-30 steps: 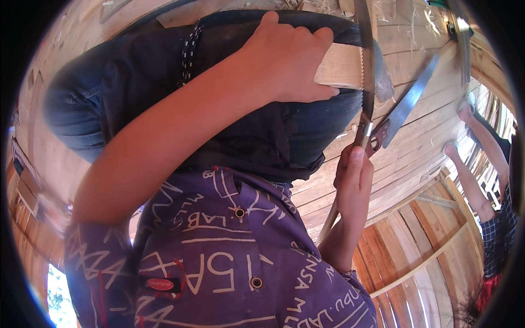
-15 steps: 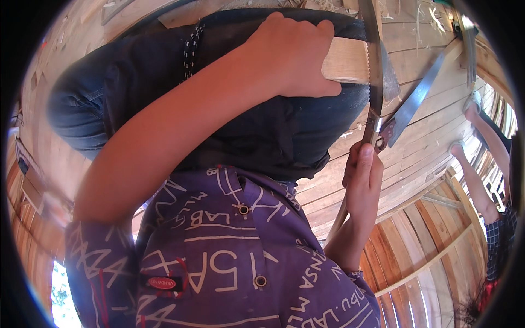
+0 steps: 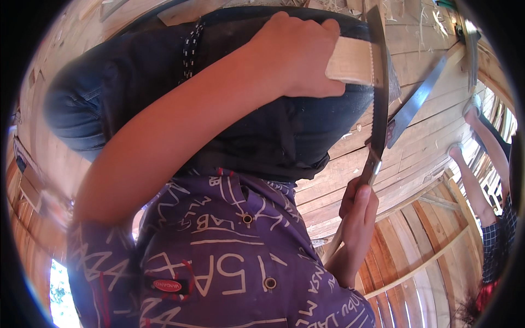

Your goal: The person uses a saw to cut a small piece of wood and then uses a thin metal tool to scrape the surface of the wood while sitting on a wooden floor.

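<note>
My left hand (image 3: pixel 303 54) is wrapped round a pale wooden board (image 3: pixel 353 60), pressing it down on my thigh, with one end sticking out past the fingers. Across that end runs the toothed blade of a handsaw (image 3: pixel 379 101), its tip beyond the board's far edge. My right hand (image 3: pixel 361 209) grips the saw by its long handle, close to the metal collar. How deep the teeth sit in the wood, I cannot tell. The far part of the board is hidden behind the blade.
A second handsaw (image 3: pixel 418 104) with a wide shiny blade lies on the plank floor (image 3: pixel 333 188) to the right. Wood shavings (image 3: pixel 439 23) are scattered at the far right. Another person's bare legs (image 3: pixel 473 191) show at the right edge, near a slatted wooden panel (image 3: pixel 421 246).
My right hand has drawn the handsaw back toward me, so the blade's tip now shows near the board. My left hand and the board have shifted slightly to the right.
</note>
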{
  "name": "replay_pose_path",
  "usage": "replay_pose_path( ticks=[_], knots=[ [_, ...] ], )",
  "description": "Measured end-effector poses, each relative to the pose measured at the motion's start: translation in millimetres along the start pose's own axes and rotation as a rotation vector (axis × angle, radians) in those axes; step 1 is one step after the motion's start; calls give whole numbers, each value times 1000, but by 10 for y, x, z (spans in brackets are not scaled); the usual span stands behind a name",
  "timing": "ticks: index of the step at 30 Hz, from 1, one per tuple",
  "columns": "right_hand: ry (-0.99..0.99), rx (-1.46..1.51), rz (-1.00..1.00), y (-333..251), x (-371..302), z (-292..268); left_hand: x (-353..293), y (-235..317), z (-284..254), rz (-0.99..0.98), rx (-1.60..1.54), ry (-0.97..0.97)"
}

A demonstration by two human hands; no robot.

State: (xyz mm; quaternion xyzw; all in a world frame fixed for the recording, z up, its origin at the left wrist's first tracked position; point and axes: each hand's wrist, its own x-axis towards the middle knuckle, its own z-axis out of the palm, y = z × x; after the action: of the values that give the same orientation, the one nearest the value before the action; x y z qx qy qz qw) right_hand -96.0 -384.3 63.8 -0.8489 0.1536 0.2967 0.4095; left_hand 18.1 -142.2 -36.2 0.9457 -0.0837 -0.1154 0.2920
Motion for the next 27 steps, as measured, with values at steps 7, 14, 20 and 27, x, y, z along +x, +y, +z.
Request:
replay_pose_path(
  ticks=[7,14,20,27],
  knots=[
    [8,-92,-58,-200,452,170,13,-41,-245,-1,-66,-111],
    [29,-41,-52,-3,-31,86,30,-33,-195,-35,-98,-120],
    [21,-87,-36,-270,405,190,40,-19,-174,-29,-39,-110],
    [-13,-96,-38,-48,92,-52,42,-25,-59,15,-69,-89]
  ],
)
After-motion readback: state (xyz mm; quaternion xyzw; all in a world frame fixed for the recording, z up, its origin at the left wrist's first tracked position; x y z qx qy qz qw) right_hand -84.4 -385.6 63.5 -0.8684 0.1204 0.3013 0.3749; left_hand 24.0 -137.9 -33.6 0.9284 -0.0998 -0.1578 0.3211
